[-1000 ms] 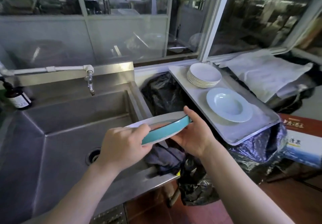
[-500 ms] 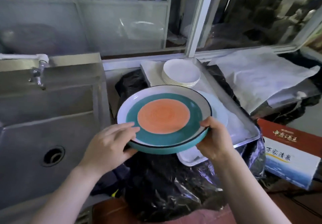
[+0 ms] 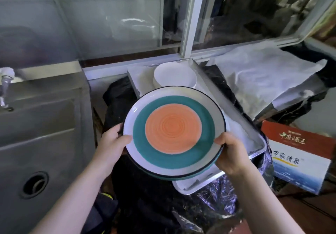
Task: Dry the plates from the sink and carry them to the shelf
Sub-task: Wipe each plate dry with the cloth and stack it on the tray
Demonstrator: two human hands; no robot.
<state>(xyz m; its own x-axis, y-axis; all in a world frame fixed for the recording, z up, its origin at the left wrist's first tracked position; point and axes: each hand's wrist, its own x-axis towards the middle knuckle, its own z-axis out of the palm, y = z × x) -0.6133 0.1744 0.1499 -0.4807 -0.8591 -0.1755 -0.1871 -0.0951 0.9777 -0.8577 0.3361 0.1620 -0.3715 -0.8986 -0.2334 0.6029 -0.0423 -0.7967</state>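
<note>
Tray (image 3: 253,139) half hidden behind held plate (image 3: 173,124)

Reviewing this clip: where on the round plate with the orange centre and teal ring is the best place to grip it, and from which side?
Grip the round plate with the orange centre and teal ring at opposite rim edges, coming in from left and right, as the left hand and right hand do: thumbs on the white rim, fingers underneath. It is wide, shallow and face up, so a two-sided grip probably keeps it level.

Left hand (image 3: 111,142): we curl it round the plate (image 3: 173,133) rim, thumb on top.
Right hand (image 3: 231,153): we clasp the opposite rim, forearm outstretched.
</note>
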